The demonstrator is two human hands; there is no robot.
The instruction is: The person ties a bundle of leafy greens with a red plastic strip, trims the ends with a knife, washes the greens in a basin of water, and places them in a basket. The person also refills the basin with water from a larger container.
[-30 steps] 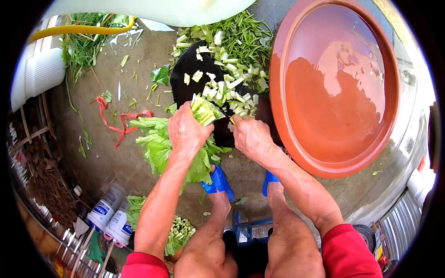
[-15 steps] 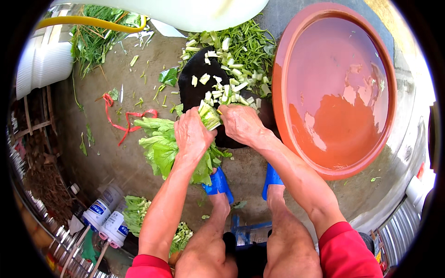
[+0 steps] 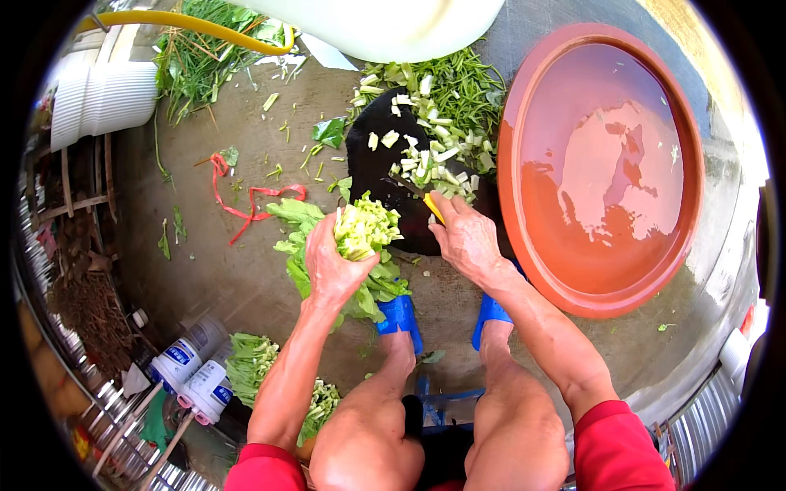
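Note:
My left hand [image 3: 332,263] is closed around a bunch of leafy greens [image 3: 366,230], whose pale cut stem ends face up while the leaves hang below. In my right hand [image 3: 468,239] is a knife [image 3: 434,207] with a yellow handle; its dark blade points up and left, apart from the bunch. Beneath the blade lies a black mat or board [image 3: 372,164]. Chopped pale stem pieces [image 3: 438,155] are scattered over it and heaped along its right side.
A large reddish-brown basin [image 3: 514,221] of water stands at right. Thin green stalks [image 3: 463,86] pile up behind the mat. Red ribbon [image 3: 254,204] lies on the concrete floor at left. More leafy bunches [image 3: 250,364] and white buckets [image 3: 205,393] sit near-left. A yellow hose [image 3: 188,23] crosses the far left.
My hands have moved apart: the right has drawn the knife away to the right, and the left has turned the bunch's cut ends upward. The whole view has shifted slightly.

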